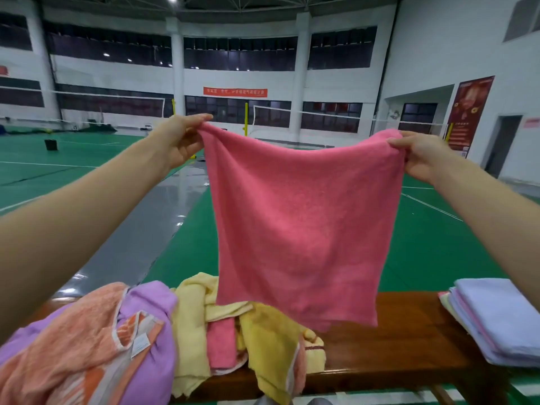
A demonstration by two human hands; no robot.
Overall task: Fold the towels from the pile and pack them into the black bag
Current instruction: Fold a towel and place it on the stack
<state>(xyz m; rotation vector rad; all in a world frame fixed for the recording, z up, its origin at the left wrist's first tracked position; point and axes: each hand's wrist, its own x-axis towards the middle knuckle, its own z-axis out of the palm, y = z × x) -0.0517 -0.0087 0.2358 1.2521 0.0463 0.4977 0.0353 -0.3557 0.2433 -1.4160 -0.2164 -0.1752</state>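
Observation:
A pink towel [298,217] hangs spread out in the air in front of me, above the wooden bench [409,340]. My left hand [181,138] pinches its upper left corner and my right hand [420,156] pinches its upper right corner, both arms stretched forward. Below, on the bench's left part, lies a loose pile of unfolded towels [187,323] in orange, purple, yellow and pink. A stack of folded towels [496,320], a lilac one on top, rests at the bench's right end. No black bag is in view.
The bench stands on a green sports-hall floor [432,247] with a grey strip [152,229] on the left. Badminton nets and yellow posts [246,118] stand far behind. A small dark box [50,144] sits on the floor at far left.

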